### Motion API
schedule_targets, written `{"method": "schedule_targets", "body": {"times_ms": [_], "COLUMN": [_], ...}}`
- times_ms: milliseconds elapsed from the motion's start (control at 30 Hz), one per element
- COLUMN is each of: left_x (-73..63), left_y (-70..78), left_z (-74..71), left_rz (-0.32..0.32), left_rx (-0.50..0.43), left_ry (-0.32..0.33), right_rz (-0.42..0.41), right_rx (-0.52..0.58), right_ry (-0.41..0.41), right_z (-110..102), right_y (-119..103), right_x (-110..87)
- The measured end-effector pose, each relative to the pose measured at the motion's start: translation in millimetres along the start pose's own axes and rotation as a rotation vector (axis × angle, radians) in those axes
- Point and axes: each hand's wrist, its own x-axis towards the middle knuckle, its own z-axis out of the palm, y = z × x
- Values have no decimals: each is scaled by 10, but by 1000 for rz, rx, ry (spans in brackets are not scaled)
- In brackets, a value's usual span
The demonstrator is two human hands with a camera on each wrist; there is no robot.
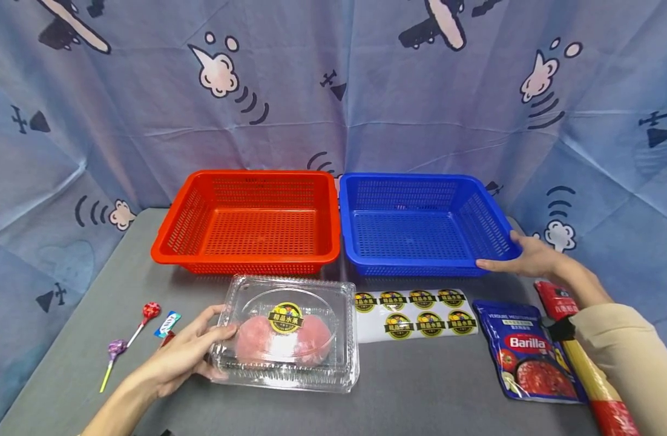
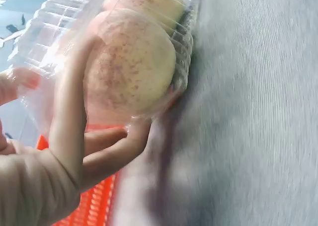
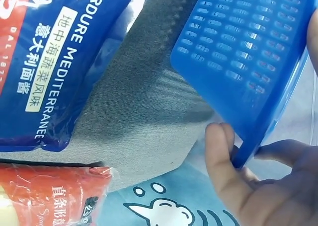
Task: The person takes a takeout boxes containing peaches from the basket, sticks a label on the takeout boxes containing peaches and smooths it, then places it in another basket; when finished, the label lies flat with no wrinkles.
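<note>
My left hand (image 1: 183,348) grips the left side of a clear plastic clamshell box (image 1: 341,339), thumb on the lid and fingers underneath. Inside lie two round pinkish fruits (image 2: 131,62), and the lid bears a black-and-gold round sticker (image 1: 285,318). The left wrist view shows the box tilted, close over the grey table. At the right, my right hand (image 1: 532,260) pinches the near right corner of the blue basket's rim (image 1: 420,263). The right wrist view shows the thumb and fingers (image 3: 221,156) on either side of that rim. Nothing is in the blue basket.
A red basket (image 1: 246,259) stands left of the blue one. A sticker sheet (image 1: 415,333) lies right of the box. Two lollipops (image 1: 151,310) and a small wrapped candy (image 1: 167,324) are at left. A Barilla sauce pouch (image 1: 524,351) and a spaghetti pack (image 1: 589,363) lie at right.
</note>
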Motion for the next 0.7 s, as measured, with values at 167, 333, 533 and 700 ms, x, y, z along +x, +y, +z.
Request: {"method": "schedule_targets", "body": {"times_ms": [167,333,533,700], "left_x": [-51,-72,-46,54], "left_y": [83,207,463,826], "left_z": [115,275,444,597], "left_rz": [37,77,108,127], "left_rx": [-32,-53,-117,-135], "left_ry": [-77,-138,-147,-50], "right_rz": [12,18,20,23], "right_rx": [-5,40,76,96], "right_ry": [-29,-64,-71,-78], "right_z": [15,38,46,30], "right_y": [1,-38,-62,-45], "right_x": [-27,-21,-26,-39]}}
